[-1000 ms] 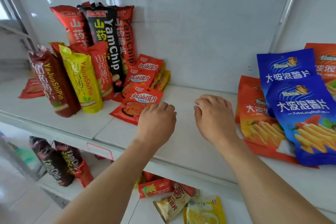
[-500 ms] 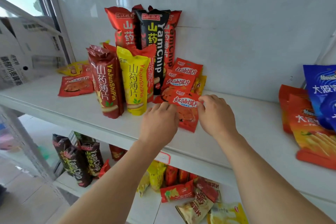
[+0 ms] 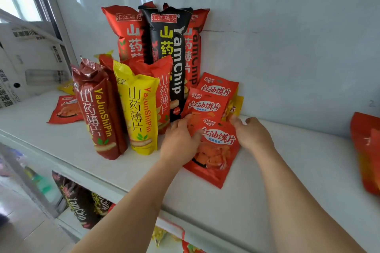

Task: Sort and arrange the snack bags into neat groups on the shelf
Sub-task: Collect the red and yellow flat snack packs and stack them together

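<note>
A flat red snack bag (image 3: 216, 150) lies on the white shelf (image 3: 287, 170) in front of two matching red bags (image 3: 207, 104) that lean against yellow packets. My left hand (image 3: 181, 141) rests on the bag's left edge, thumb on top and fingers stretched toward the bag behind. My right hand (image 3: 253, 133) pinches the bag's upper right corner with curled fingers. Left of them stand tall yam chip bags: black (image 3: 170, 47), yellow (image 3: 141, 113) and dark red (image 3: 98, 113).
Another flat red bag (image 3: 65, 109) lies far left on the shelf. An orange bag (image 3: 368, 150) sits at the right edge. Black yam chip bags (image 3: 78, 205) stand on the lower shelf. Cardboard boxes (image 3: 24, 57) are stacked at the left.
The view swung left and moved closer. Both hands went from hovering over bare shelf to the front red bag, the left now at its left edge, the right at its upper right corner.
</note>
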Demonstrator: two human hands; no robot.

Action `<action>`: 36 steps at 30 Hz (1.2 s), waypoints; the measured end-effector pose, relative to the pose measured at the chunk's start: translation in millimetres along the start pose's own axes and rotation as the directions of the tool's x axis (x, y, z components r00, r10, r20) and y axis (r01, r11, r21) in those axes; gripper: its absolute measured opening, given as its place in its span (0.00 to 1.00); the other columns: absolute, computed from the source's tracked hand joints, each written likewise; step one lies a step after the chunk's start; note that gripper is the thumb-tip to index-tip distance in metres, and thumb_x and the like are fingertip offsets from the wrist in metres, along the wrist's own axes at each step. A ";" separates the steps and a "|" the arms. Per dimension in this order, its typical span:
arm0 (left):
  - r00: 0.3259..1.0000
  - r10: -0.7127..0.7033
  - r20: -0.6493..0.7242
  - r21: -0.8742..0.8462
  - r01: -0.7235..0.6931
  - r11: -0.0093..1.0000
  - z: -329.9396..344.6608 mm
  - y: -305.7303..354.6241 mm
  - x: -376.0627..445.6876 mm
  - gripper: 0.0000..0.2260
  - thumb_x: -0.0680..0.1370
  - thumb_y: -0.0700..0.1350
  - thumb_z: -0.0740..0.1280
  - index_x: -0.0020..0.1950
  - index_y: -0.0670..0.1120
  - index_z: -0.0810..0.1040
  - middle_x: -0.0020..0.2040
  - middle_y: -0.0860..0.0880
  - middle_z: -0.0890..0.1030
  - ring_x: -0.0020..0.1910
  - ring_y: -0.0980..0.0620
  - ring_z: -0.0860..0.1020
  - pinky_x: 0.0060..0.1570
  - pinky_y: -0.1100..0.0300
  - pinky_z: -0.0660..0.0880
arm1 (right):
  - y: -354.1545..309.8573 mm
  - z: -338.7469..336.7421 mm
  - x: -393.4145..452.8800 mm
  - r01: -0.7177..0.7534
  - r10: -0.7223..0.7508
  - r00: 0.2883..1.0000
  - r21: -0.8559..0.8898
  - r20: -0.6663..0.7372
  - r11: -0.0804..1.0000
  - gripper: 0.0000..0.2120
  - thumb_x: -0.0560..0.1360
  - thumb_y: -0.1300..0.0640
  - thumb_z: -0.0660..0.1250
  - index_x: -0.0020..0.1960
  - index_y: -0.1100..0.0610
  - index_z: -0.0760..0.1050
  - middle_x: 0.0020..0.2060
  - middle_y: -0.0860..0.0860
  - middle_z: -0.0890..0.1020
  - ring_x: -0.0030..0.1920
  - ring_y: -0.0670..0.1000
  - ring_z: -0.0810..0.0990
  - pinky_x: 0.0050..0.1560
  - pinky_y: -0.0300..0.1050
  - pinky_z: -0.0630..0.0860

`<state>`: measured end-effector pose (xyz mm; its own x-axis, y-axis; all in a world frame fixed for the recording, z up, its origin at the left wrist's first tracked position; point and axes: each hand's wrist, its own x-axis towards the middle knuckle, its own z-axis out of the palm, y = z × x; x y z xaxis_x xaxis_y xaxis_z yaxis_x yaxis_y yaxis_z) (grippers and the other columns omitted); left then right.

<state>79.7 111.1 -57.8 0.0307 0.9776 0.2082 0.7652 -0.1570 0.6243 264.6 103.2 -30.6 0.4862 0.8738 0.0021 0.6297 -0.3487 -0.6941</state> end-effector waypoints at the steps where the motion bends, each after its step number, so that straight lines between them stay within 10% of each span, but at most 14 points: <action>1: 1.000 -0.014 0.016 0.012 0.014 1.000 3.6 -0.9 5.9 0.33 0.80 0.63 0.62 0.80 0.49 0.59 0.78 0.46 0.64 0.78 0.44 0.60 0.74 0.48 0.61 | 0.2 3.7 5.3 0.009 -0.009 1.000 0.010 0.009 1.000 0.35 0.78 0.32 0.54 0.73 0.57 0.65 0.69 0.57 0.74 0.68 0.60 0.73 0.62 0.52 0.70; 6: 0.988 -0.039 0.150 0.137 0.018 0.990 12.3 -3.4 24.6 0.43 0.74 0.70 0.65 0.81 0.50 0.54 0.81 0.47 0.55 0.80 0.44 0.53 0.76 0.48 0.55 | -6.2 12.3 24.6 0.066 -0.071 0.997 0.109 0.040 0.992 0.26 0.80 0.35 0.53 0.61 0.56 0.73 0.58 0.56 0.81 0.56 0.57 0.79 0.52 0.48 0.72; 11: 0.983 -0.052 0.178 0.140 0.027 0.990 16.2 -5.6 28.5 0.24 0.76 0.65 0.68 0.63 0.49 0.74 0.78 0.50 0.59 0.77 0.44 0.57 0.75 0.47 0.59 | -10.2 9.7 46.1 0.039 -0.053 0.996 0.165 0.077 0.986 0.27 0.81 0.36 0.50 0.50 0.57 0.75 0.53 0.57 0.82 0.47 0.56 0.78 0.49 0.47 0.71; 23: 0.990 -0.042 0.132 0.348 -0.006 0.937 11.1 -1.1 12.9 0.37 0.75 0.75 0.52 0.70 0.50 0.74 0.79 0.51 0.62 0.77 0.48 0.62 0.70 0.49 0.66 | -11.9 5.4 67.0 -0.190 0.094 0.967 0.423 0.238 0.886 0.28 0.78 0.30 0.49 0.45 0.51 0.75 0.41 0.52 0.82 0.42 0.52 0.82 0.45 0.48 0.75; 30: 1.000 -0.008 0.012 -0.023 0.008 1.000 14.9 -15.6 24.7 0.14 0.80 0.58 0.65 0.46 0.48 0.75 0.70 0.53 0.71 0.67 0.50 0.71 0.64 0.57 0.69 | -2.4 3.5 71.4 -0.193 0.090 0.971 0.502 0.222 0.843 0.32 0.77 0.29 0.50 0.52 0.54 0.78 0.47 0.54 0.85 0.51 0.55 0.82 0.60 0.54 0.75; 36: 0.995 -0.008 -0.104 -0.165 -0.010 0.986 13.7 1.3 54.0 0.13 0.83 0.54 0.62 0.48 0.44 0.72 0.62 0.48 0.74 0.62 0.45 0.73 0.63 0.52 0.71 | -2.7 1.1 70.5 -0.217 0.119 0.970 0.544 0.210 0.811 0.31 0.78 0.31 0.50 0.62 0.55 0.74 0.57 0.56 0.80 0.52 0.56 0.81 0.58 0.54 0.78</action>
<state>91.2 165.6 -56.1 -0.0424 0.9589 0.2807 0.6483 -0.1874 0.7380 296.5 166.1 -29.4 0.4194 0.8777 -0.2318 0.0753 -0.2881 -0.9546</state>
